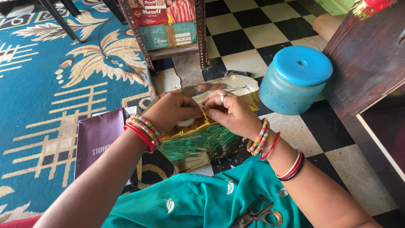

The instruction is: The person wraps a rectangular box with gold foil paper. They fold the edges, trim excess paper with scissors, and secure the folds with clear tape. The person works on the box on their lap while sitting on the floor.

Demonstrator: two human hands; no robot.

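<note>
Glossy, crinkled gold foil wrap (202, 141); matt blue plastic stool (295, 80); metal scissors (257, 215).

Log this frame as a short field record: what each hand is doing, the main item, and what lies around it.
Setting: checkered black-and-white tile floor, edge of a blue patterned carpet
Main item: box wrapped in shiny gold foil paper
Left hand: on the box top, grip closed on a small white roll, seemingly tape
Right hand: fingers pinching the foil fold
Nearby: blue round plastic container with lid; metal scissors on the teal cloth over the lap; dark purple paper bag
</note>
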